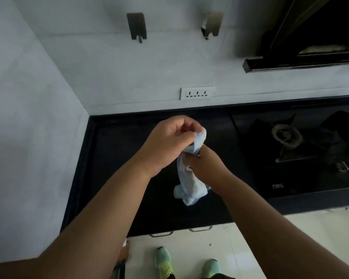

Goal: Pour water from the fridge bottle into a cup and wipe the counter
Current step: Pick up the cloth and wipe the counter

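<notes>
So you are on the wiping part now — no bottle or cup shows, so I cannot tell if the water is poured. Your left hand (170,137) pinches the top of the light blue cloth (189,182) with curled fingers. Your right hand (205,166) grips the cloth's middle just below, fingers wrapped round it. It hangs bunched above the dark counter (117,168) — not touching it, I think. The stove (294,146) sits to the right. Wiping looks not yet begun.

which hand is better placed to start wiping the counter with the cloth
Probably the right hand: it grips the blue cloth low, nearest the black counter, with the loose end hanging just below it. The left hand pinches the top end, higher up.
</notes>
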The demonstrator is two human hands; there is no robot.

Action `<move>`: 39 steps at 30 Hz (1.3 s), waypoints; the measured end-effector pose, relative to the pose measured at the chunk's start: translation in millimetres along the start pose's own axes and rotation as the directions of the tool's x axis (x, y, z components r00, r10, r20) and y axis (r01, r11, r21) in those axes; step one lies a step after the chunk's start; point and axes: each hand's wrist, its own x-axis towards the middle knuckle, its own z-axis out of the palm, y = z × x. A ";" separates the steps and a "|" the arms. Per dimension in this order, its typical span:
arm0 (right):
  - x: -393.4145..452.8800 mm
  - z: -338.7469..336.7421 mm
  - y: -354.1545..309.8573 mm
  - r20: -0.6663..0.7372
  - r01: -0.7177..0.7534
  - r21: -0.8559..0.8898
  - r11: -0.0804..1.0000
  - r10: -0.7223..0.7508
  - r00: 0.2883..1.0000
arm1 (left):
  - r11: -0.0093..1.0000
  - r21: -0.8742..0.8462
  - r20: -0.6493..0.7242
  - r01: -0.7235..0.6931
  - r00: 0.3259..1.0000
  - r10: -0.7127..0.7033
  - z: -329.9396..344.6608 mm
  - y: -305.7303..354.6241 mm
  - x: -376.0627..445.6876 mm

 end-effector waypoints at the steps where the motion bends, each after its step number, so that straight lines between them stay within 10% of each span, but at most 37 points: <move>1: -3.2 -8.3 -0.9 -0.027 0.009 0.083 0.997 -0.007 1.000 | 0.997 -0.077 -0.019 -0.004 1.000 0.003 3.0 1.6 -3.3; 8: -36.9 -80.2 -19.1 -0.060 0.099 0.692 0.715 -0.079 0.995 | 0.916 0.247 0.228 0.317 0.899 -0.373 39.6 -43.5 -28.4; 13: -64.3 -129.9 -18.7 -0.128 0.194 0.687 0.701 -0.146 0.981 | 0.841 0.228 -0.021 0.490 0.867 -0.499 72.2 -35.7 -22.8; 19: -94.8 -181.0 37.3 -0.428 0.087 0.130 0.988 -0.023 0.903 | 0.948 0.234 -0.145 0.217 0.972 -0.186 90.2 15.4 15.5; 24: -119.7 -183.9 60.5 -0.479 0.093 0.072 0.993 -0.047 0.877 | 0.989 0.142 0.214 0.044 0.974 -0.074 134.3 49.9 33.0; 29: -146.4 -168.7 74.7 -0.437 0.030 0.085 0.996 0.011 0.900 | 0.955 0.242 0.593 -0.172 0.805 -0.005 171.4 58.2 25.9; 33: -167.1 -153.0 90.2 -0.629 -0.119 -0.021 0.993 0.079 0.773 | 0.992 0.050 0.759 -0.113 0.650 0.036 186.7 45.8 21.2; 39: -224.7 -136.2 121.2 -0.831 0.026 0.374 0.927 0.322 0.453 | 0.949 0.118 0.847 -0.292 0.528 0.057 228.0 8.5 5.7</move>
